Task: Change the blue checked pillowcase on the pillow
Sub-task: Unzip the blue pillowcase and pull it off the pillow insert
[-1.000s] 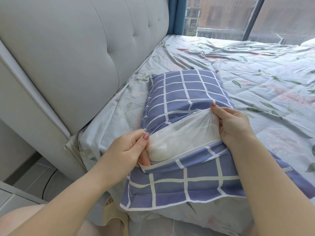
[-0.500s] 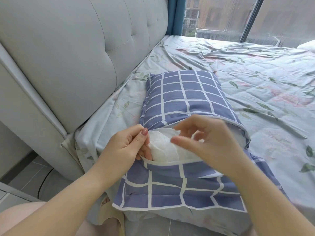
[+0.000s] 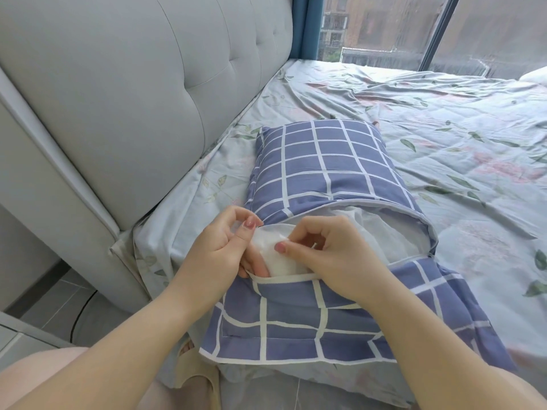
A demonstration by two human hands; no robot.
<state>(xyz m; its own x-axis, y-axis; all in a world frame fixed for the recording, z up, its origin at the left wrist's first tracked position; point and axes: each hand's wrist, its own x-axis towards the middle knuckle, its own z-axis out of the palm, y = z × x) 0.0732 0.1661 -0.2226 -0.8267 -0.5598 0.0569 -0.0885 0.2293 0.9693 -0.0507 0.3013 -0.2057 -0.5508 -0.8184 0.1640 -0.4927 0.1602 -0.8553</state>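
The blue checked pillowcase (image 3: 319, 161) is laid lengthwise on the bed (image 3: 444, 128), which is covered in pale leaf-printed cloth, and it is set close to the padded headboard (image 3: 133, 99). Its far end is filled out; its near end is opened. The white pillow (image 3: 370, 232) is exposed in that opening, where the upper edge of the case is drawn back into an arch. The lower flap (image 3: 296, 321) is spread flat toward the near edge of the bed and hangs slightly over it.

The left hand (image 3: 216, 250) is placed at the left corner of the opening. Its lower fingers are tucked inside the case beneath the pillow's corner, its thumb is laid on the white fabric, and its forefinger is held curled above. Its grip is thus closed on the pillow corner. The right hand (image 3: 331, 255) is set just beside it — thumb pressed on the same white corner, fingers curled over — so its grip is likewise closed on the pillow, with a small fold of fabric pinched. The two hands are nearly touching.

A blue curtain (image 3: 306, 25) is hung at the far end of the headboard, beside a window (image 3: 384, 25) through which buildings are seen. Grey floor tiles (image 3: 38, 297) are visible at the lower left, and a beige slipper (image 3: 201, 380) below the bed's edge.
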